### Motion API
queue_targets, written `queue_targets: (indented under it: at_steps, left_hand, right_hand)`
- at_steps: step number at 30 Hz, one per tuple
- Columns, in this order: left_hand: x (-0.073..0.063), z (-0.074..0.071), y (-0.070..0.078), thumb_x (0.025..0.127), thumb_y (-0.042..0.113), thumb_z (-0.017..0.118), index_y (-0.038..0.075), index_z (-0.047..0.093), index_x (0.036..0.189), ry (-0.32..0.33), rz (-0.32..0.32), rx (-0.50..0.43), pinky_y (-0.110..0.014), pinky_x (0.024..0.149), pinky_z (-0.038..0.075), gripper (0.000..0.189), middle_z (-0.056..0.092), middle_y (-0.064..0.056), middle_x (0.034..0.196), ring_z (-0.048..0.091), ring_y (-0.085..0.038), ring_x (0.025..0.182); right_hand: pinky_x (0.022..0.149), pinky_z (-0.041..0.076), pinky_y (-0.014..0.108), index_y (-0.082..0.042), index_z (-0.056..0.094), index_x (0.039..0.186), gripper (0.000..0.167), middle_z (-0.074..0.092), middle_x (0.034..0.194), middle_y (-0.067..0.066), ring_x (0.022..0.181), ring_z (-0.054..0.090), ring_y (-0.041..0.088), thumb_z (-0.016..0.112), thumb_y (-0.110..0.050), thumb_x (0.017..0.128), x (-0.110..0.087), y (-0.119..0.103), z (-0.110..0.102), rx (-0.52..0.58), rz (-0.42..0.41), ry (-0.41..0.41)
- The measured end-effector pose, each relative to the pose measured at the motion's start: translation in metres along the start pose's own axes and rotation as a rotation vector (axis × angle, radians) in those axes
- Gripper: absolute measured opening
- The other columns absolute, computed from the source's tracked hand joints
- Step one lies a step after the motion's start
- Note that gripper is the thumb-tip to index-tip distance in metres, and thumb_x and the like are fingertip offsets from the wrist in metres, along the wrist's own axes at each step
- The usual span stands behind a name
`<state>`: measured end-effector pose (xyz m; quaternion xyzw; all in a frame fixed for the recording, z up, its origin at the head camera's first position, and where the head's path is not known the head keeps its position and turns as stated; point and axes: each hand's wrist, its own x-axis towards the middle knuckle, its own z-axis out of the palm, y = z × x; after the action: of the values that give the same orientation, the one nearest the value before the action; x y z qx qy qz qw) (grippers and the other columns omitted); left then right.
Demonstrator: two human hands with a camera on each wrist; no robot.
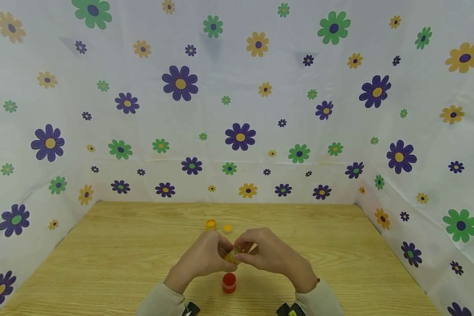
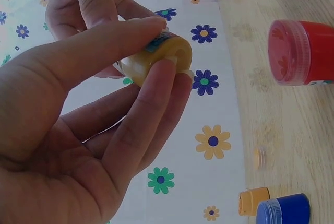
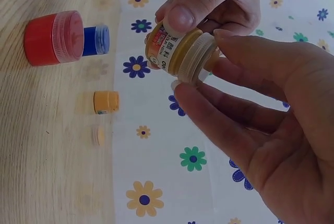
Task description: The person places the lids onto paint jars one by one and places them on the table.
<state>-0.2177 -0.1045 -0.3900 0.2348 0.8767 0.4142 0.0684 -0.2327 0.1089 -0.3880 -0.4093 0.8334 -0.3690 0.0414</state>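
Above the table both hands meet at a small ochre-yellow paint jar (image 1: 232, 257) with a printed label (image 3: 166, 46). My left hand (image 1: 205, 256) grips the jar's body between thumb and fingers, its base showing in the left wrist view. At the jar's other end, my right hand (image 1: 270, 253) pinches the clear ribbed lid (image 3: 194, 59) with thumb and fingertips. The lid sits on the jar, which is tilted. Just below the hands, on the table, stands a red paint jar (image 1: 229, 284) with its lid on.
Farther back stands an uncapped orange-yellow paint jar (image 1: 211, 224), with a loose yellow lid (image 1: 228, 228) to its right. A blue paint jar (image 2: 287, 211) shows in both wrist views; in the head view it is hidden. Flower-printed cloth (image 1: 237, 109) walls the wooden table (image 1: 122, 245).
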Motion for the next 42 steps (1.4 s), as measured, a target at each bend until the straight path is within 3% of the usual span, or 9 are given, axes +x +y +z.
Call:
queue_targets:
  at_steps: [6, 10, 18, 26, 31, 36, 42]
  left_hand:
    - [-0.0006, -0.0018, -0.0002, 0.075, 0.012, 0.09, 0.006, 0.081, 0.095, 0.0, -0.001, -0.001, -0.025, 0.065, 0.057, 0.023, 0.078, -0.002, 0.087, 0.068, -0.011, 0.074]
    - [-0.0011, -0.0042, -0.0003, 0.076, 0.012, 0.09, 0.005, 0.08, 0.097, 0.001, -0.02, -0.011, -0.026, 0.067, 0.058, 0.024, 0.078, -0.003, 0.088, 0.07, -0.011, 0.075]
    - [-0.0002, -0.0061, 0.0002, 0.075, 0.012, 0.09, 0.007, 0.081, 0.096, 0.006, -0.007, -0.003, -0.026, 0.066, 0.057, 0.023, 0.079, -0.002, 0.087, 0.07, -0.01, 0.073]
    - [0.0, -0.006, 0.0001, 0.076, 0.013, 0.09, 0.007, 0.081, 0.096, 0.002, -0.002, 0.012, -0.025, 0.066, 0.056, 0.023, 0.079, -0.002, 0.086, 0.069, -0.01, 0.073]
    - [-0.0004, -0.0055, -0.0002, 0.076, 0.013, 0.09, 0.008, 0.081, 0.095, -0.003, -0.006, 0.01, -0.026, 0.066, 0.057, 0.022, 0.079, -0.002, 0.086, 0.069, -0.011, 0.073]
    - [-0.0014, -0.0042, -0.0003, 0.075, 0.012, 0.09, 0.009, 0.082, 0.095, -0.004, 0.002, 0.002, -0.026, 0.065, 0.057, 0.022, 0.079, -0.001, 0.085, 0.068, -0.011, 0.072]
    - [-0.0022, -0.0034, 0.0008, 0.074, 0.012, 0.09, 0.008, 0.081, 0.095, -0.005, 0.008, -0.009, -0.025, 0.064, 0.056, 0.023, 0.079, -0.003, 0.084, 0.068, -0.011, 0.072]
  right_hand:
    - [0.078, 0.058, 0.017, -0.006, 0.072, 0.117, 0.024, 0.073, 0.113, 0.009, 0.099, 0.07, 0.019, 0.074, -0.019, 0.096, -0.0009, 0.0007, -0.0031, -0.014, -0.014, 0.01]
    - [0.083, 0.06, 0.022, -0.005, 0.071, 0.118, 0.026, 0.071, 0.117, 0.01, 0.106, 0.069, 0.028, 0.076, -0.011, 0.093, -0.0035, -0.0006, -0.0071, 0.007, -0.052, 0.029]
    - [0.088, 0.062, 0.031, -0.01, 0.073, 0.11, 0.024, 0.07, 0.117, 0.006, 0.111, 0.068, 0.02, 0.079, -0.001, 0.088, -0.0025, -0.0012, -0.0068, -0.004, -0.108, 0.005]
    - [0.086, 0.059, 0.02, -0.008, 0.076, 0.103, 0.019, 0.071, 0.114, 0.007, 0.106, 0.069, 0.019, 0.077, 0.003, 0.088, -0.0011, -0.0013, -0.0035, -0.034, -0.158, 0.0]
    - [0.085, 0.061, 0.023, -0.007, 0.077, 0.105, 0.018, 0.071, 0.111, 0.008, 0.104, 0.069, 0.019, 0.077, 0.001, 0.089, -0.0008, -0.0023, -0.0029, -0.018, -0.136, -0.005]
    - [0.079, 0.059, 0.017, -0.007, 0.077, 0.109, 0.017, 0.071, 0.106, 0.008, 0.098, 0.069, 0.017, 0.075, -0.004, 0.093, -0.0018, -0.0022, -0.0025, 0.038, -0.08, -0.011]
    - [0.073, 0.058, 0.015, -0.009, 0.078, 0.107, 0.013, 0.074, 0.101, 0.006, 0.091, 0.068, 0.008, 0.075, -0.012, 0.095, -0.0017, -0.0014, -0.0011, 0.018, -0.056, 0.014]
